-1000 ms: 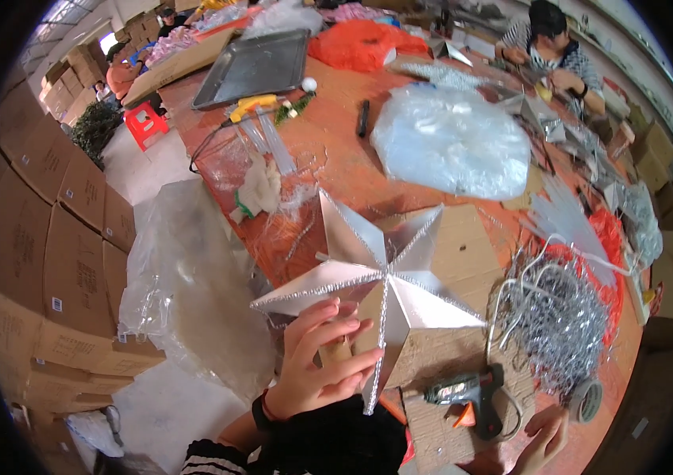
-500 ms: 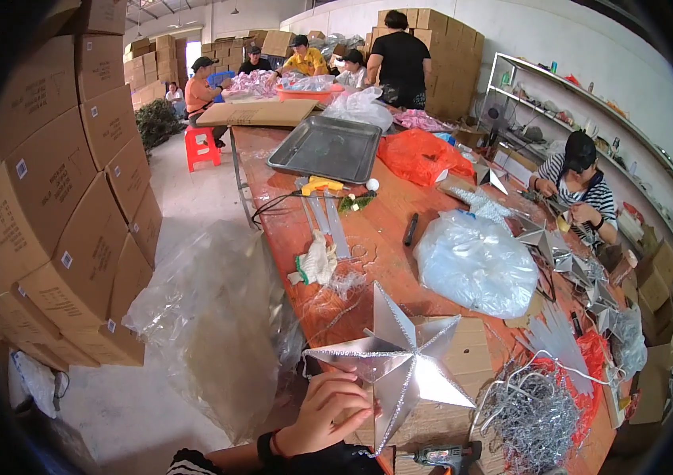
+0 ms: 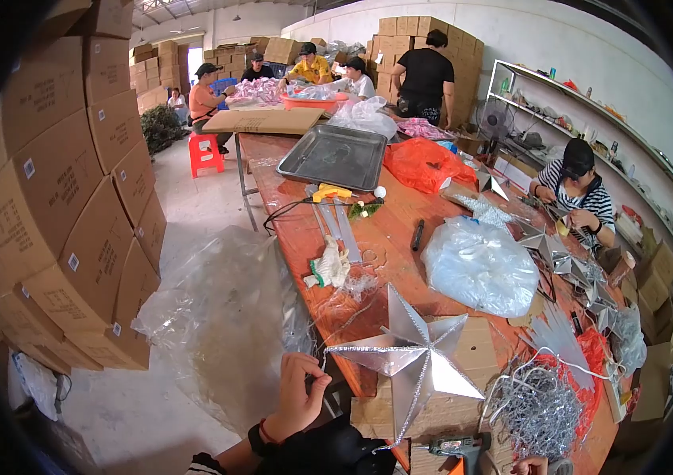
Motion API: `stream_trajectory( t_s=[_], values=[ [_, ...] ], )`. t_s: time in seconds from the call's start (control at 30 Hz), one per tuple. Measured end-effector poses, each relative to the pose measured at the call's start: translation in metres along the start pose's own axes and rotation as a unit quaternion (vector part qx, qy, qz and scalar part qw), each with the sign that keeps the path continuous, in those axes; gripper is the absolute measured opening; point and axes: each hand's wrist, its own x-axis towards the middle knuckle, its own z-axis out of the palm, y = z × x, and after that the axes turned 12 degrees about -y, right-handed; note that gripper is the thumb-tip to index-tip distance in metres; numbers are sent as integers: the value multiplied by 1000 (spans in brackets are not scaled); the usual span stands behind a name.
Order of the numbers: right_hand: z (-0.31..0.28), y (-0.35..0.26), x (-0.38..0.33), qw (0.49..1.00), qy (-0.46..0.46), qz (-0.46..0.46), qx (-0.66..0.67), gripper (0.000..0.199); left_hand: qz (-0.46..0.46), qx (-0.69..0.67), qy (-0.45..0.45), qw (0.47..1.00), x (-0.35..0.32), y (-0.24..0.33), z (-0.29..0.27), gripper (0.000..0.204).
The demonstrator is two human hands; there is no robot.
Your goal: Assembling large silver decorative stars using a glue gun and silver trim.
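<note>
A long red-brown counter (image 3: pixel 400 229) is seen from above, running from 6 o'clock up toward 12 o'clock. A silver star (image 3: pixel 409 358) lies on flat cardboard (image 3: pixel 471 348) at the counter's near end, toward 5 o'clock. The left hand (image 3: pixel 298 400) is raised at 6 o'clock, just left of the star; its fingers (image 3: pixel 314 381) are curled with the tips pinched together near the star's left point, though whether anything is gripped cannot be told. Of the right hand (image 3: pixel 528 465), only fingertips are seen at the bottom edge, so its state cannot be told. A drill (image 3: pixel 457 448) lies between the hands. A tangle of silver wire (image 3: pixel 538 408) is piled right of the star. A clear bag (image 3: pixel 480 265) is placed at 2 o'clock of the star, and a metal tray (image 3: pixel 335 156) lies toward 12 o'clock. A large plastic sheet (image 3: pixel 217 317) hangs off the counter at 9 o'clock.
</note>
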Motion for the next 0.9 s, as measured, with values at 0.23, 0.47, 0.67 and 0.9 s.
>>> stream_trajectory(
  t_s=[0.23,0.47,0.67,0.9],
  values=[
    [3,-10,7,999,31,-23,11,6,-29,-39,14,999,-7,-20,-10,13],
    [2,-2,9,999,43,-31,8,5,-69,-51,33,996,0,-18,-9,13],
    [-3,10,9,999,22,-44,-17,16,-79,-54,48,994,0,-31,-2,12],
    [-5,8,2,998,30,-49,-33,17,-142,-142,26,979,4,-36,-4,7]
  ],
)
